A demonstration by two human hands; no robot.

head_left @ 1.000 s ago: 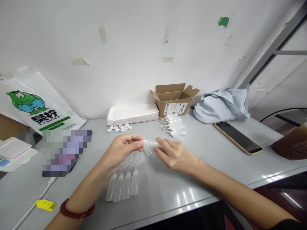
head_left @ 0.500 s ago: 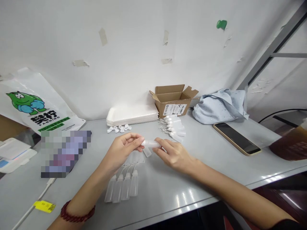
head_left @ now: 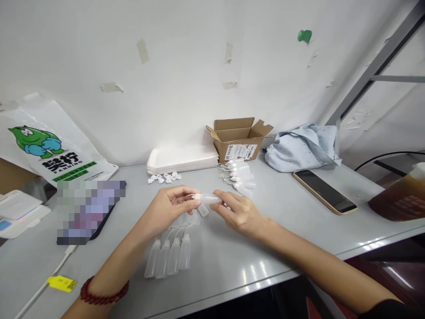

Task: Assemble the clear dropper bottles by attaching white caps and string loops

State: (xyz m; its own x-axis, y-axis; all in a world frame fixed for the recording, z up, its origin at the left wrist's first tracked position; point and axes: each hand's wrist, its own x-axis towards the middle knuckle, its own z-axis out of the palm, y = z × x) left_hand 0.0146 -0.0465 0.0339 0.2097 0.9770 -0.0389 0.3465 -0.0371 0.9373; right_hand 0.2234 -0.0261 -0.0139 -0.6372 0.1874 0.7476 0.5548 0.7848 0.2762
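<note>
Between my two hands a small translucent plastic squeeze bottle (head_left: 211, 199) lies level above the table. My right hand (head_left: 241, 209) grips its base end, the fingers closed round it. At the other end, the thumb and fingers of my left hand (head_left: 172, 204) pinch the white cap (head_left: 197, 196). Below my left hand, several like bottles (head_left: 168, 259) lie in a row, thin strands running from their necks. More bottles lie behind these, partly hidden by the hand. Several loose white caps (head_left: 169, 177) are scattered farther back. A cluster of capped bottles (head_left: 241, 175) lies right of them.
A stack of white trays (head_left: 182, 158) and an open cardboard box (head_left: 237, 148) stand against the wall. To the right are a blue cloth bundle (head_left: 300, 148), a phone (head_left: 325, 192) and a brown drink container (head_left: 398, 197). A blurred-out device (head_left: 96, 212) and white bag (head_left: 66, 146) lie left.
My left fingers have shifted on the cap, so more of its white tip shows now. The bottle stays in about the same place between both hands.
</note>
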